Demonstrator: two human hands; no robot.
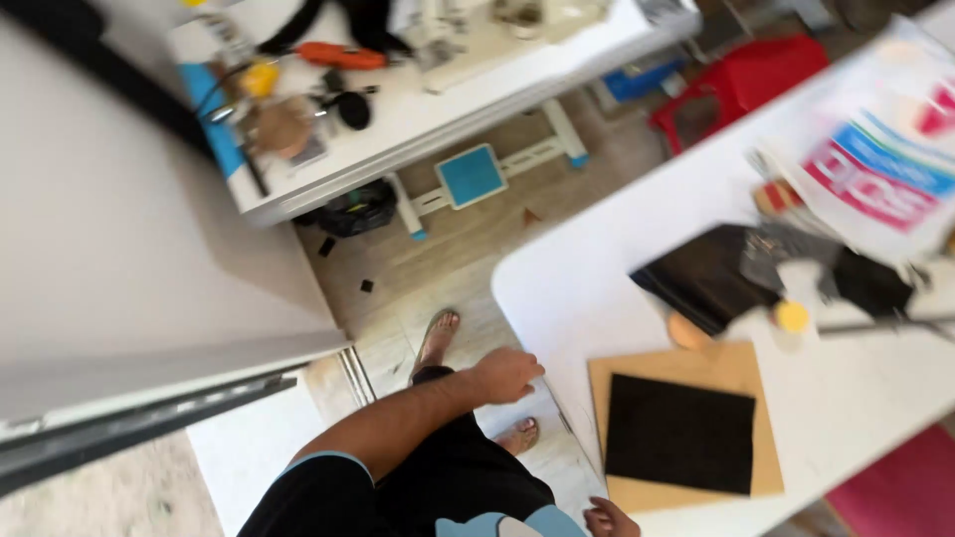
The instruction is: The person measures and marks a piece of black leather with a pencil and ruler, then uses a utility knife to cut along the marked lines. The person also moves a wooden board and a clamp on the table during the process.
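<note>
While standing at the white table [637, 288], left hand [505, 375] rests loosely curled on its edge, holding nothing; right hand [609, 520] mostly cropped, grip unreadable, near brown board [736, 370] under black sheet [679, 434].

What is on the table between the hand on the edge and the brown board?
Nothing: in the head view, only bare white table lies between the left hand and the brown board.

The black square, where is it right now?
In the head view the black square lies flat on the brown board, on the white table at the lower right, between the left hand and right hand.
</note>
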